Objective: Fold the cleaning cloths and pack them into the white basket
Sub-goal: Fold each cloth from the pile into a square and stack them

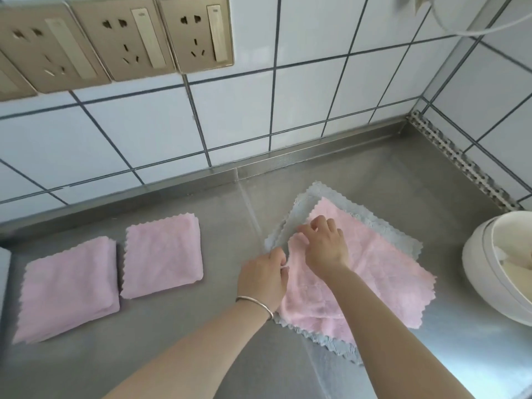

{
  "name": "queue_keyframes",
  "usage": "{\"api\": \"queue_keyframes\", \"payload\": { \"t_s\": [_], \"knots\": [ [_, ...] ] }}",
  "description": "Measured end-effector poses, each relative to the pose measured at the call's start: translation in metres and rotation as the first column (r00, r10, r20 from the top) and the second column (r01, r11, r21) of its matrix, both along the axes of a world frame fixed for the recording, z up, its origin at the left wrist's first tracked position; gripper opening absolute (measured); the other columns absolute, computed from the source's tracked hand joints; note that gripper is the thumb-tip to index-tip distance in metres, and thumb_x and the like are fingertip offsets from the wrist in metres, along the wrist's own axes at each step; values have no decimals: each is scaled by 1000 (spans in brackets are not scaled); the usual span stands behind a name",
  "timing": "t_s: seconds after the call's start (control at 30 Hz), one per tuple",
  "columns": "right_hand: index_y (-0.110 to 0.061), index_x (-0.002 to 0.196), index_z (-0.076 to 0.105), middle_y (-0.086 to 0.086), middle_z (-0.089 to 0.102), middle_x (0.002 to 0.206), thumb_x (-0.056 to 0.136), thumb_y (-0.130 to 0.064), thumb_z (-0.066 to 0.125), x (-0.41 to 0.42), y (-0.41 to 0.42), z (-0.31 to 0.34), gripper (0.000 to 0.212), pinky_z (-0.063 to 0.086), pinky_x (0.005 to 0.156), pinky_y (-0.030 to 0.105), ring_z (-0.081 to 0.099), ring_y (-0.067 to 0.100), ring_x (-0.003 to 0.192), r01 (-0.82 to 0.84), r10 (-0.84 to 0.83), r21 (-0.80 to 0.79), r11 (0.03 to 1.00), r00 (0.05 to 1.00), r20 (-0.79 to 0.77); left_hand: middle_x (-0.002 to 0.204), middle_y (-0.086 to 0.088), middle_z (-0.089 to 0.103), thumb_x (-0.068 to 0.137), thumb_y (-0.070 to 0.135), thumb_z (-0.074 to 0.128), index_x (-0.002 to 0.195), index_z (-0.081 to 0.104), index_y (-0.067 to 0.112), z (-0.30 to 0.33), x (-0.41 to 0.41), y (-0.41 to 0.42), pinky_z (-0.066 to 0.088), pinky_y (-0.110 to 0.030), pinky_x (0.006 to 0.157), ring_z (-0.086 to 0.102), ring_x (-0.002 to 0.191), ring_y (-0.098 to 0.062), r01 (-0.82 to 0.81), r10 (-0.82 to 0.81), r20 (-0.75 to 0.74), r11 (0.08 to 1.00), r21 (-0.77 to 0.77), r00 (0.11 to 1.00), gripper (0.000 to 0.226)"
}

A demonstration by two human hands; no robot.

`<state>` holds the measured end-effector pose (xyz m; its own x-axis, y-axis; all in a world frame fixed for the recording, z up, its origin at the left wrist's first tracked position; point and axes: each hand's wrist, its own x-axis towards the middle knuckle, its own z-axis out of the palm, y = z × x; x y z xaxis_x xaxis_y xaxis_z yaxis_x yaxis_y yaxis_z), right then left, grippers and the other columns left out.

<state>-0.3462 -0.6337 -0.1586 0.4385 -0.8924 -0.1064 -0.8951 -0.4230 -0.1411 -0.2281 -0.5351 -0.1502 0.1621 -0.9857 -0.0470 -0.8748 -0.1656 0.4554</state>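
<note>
An unfolded pink cloth lies spread on top of a grey-blue cloth on the steel counter. My left hand pinches the pink cloth's left edge, which bunches upward there. My right hand grips the same edge a little farther back, fingers curled into the fabric. Two folded pink cloths lie to the left, one near the middle and one farther left. The white basket is not clearly in view.
A white round container with pale contents stands at the right edge. The tiled wall with several sockets rises behind the steel counter. A perforated metal strip runs along the right wall.
</note>
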Motion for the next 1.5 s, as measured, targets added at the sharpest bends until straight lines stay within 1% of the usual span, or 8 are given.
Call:
{"api": "queue_keyframes", "payload": {
  "t_s": [0.17,0.47,0.67,0.83,1.0,1.13,1.33,1.5],
  "knots": [
    [-31,61,63,-3,65,90,34,-13,83,-15,-7,25,38,50,73,32,64,25,85,-229,209,-157,961,968,-136,67,-11,65,84,27,43,85,27,25,25,-8,-3,29,-26,50,62,60,-32,74,-76,-18,995,-66,997,17],
    [-21,92,65,0,62,77,74,-39,73,-52,-1,132,26,38,78,31,59,23,89,-108,105,-39,993,992,-74,76,8,51,89,30,56,99,53,15,147,36,19,28,-25,59,48,69,-17,202,-210,-169,977,-60,963,19],
    [-18,58,53,0,52,60,79,-35,69,7,57,205,31,32,56,30,49,22,66,-70,37,118,990,964,262,83,1,62,74,40,72,93,65,20,206,141,104,41,-21,65,57,80,-18,29,-30,-10,995,-95,1000,29],
    [-14,93,70,5,67,93,87,-19,59,65,97,234,14,45,67,33,60,31,88,-211,293,-254,944,891,346,87,-5,69,75,42,65,83,68,15,246,205,161,49,-37,77,62,85,-26,-96,139,114,943,-319,984,28],
    [-12,86,71,1,66,78,82,-25,64,75,144,237,15,49,56,34,62,27,69,-368,536,-437,821,760,366,73,8,62,74,27,73,82,70,16,249,219,243,40,-25,77,56,66,-3,-155,190,32,877,-456,981,14],
    [-22,93,72,-21,49,70,81,-26,70,64,185,193,13,40,57,26,52,11,68,-528,547,-143,837,806,225,81,16,63,65,26,75,82,68,30,191,209,311,40,-5,66,59,75,2,-184,153,-133,946,-265,979,18],
    [-34,123,57,-10,52,119,93,-22,48,44,245,84,34,35,77,23,47,13,118,-525,560,245,815,823,-98,87,54,50,74,12,75,94,75,14,75,187,373,36,2,74,53,82,24,-200,221,-277,975,101,935,20],
    [-24,119,62,-2,54,122,93,-27,42,32,275,48,32,41,94,29,45,17,119,-459,566,395,796,795,-217,86,8,66,86,30,60,89,70,9,25,169,403,43,-19,83,62,89,-10,-145,246,-238,916,375,939,24]
  ]
}}
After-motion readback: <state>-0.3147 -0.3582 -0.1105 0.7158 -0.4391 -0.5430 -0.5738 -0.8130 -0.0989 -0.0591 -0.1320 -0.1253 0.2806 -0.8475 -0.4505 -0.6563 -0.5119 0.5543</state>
